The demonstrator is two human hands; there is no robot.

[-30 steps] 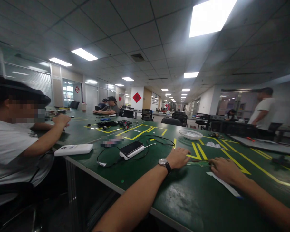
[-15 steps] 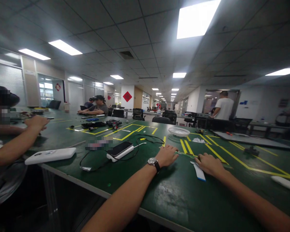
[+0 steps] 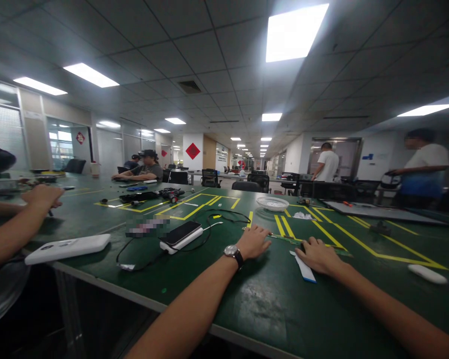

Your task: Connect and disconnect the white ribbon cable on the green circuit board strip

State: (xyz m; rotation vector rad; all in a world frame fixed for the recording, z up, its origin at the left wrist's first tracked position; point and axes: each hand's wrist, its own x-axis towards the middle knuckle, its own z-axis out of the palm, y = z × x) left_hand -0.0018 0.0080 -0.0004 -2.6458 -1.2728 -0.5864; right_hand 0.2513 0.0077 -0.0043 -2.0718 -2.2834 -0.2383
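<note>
A thin green strip [image 3: 284, 239], which looks like a narrow circuit board, lies low over the table between my hands. My left hand [image 3: 253, 242], with a watch on its wrist, has its fingers bent and closed on the strip's left end. At the right end, my right hand [image 3: 318, 255] is closed on it with curled fingers. A white flat ribbon cable [image 3: 304, 268] with a blue tip extends from beside my right fingers toward me. The fingertips of both hands are partly hidden.
On the green table [image 3: 262, 309] are a phone [image 3: 181, 232] on a white power bank, a black cable [image 3: 232, 213], a white basket [image 3: 272, 203], a white case [image 3: 69, 248], a white rounded object [image 3: 427, 274] and yellow tape lines. A co-worker's arm [image 3: 18, 224] is at left.
The view has shifted slightly, so the table things appear a little further left. Both hands keep their places at the strip. A standing person at the far right has come into fuller view.
</note>
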